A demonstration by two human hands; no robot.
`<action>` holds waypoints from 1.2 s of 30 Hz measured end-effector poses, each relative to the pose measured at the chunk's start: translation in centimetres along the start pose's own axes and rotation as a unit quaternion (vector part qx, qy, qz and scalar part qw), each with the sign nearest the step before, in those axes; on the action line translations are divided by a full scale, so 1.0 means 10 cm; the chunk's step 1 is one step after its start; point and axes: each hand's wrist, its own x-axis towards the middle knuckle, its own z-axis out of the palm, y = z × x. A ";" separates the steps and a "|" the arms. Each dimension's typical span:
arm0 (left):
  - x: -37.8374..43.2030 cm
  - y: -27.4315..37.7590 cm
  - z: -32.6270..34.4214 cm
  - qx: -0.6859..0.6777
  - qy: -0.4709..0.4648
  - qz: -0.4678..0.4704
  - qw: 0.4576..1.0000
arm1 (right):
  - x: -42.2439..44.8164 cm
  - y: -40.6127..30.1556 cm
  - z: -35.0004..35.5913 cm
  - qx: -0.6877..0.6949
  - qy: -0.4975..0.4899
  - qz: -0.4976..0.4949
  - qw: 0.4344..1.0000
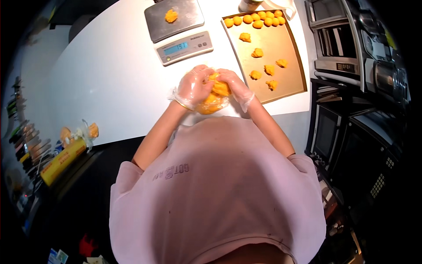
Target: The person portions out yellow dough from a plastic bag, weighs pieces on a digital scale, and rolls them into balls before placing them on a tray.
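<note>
Both hands wear clear plastic gloves and grip a large lump of orange-yellow dough (220, 88) at the table's near edge. My left hand (195, 85) holds its left side, and my right hand (234, 83) presses its upper right. Clear plastic film wraps the lump's lower part. Beyond my hands, a small dough piece (171, 16) rests on the metal plate of a digital kitchen scale (184, 48) with a lit display. To the right, a shallow cardboard tray (280, 79) holds several smooth dough balls (257, 24) along its far end and several rough dough pieces (257, 52) nearer me.
A white table (108, 85) extends to the left. A jar (249, 5) stands behind the tray. Shelving with a microwave oven (326, 132) lines the right side. At lower left lies a yellow box (63, 161) beside cluttered goods.
</note>
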 end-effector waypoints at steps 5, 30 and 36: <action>0.06 -0.01 -0.02 -0.001 -0.065 -0.028 0.997 | 0.01 -0.08 0.02 -0.046 0.005 0.019 0.999; 1.45 -0.91 -0.81 0.212 0.311 0.083 0.923 | -0.01 0.19 0.24 -0.645 0.166 -0.307 0.679; 1.46 -1.29 -0.66 0.321 0.185 0.091 0.925 | -0.25 -0.02 0.12 -0.605 0.182 -0.281 0.722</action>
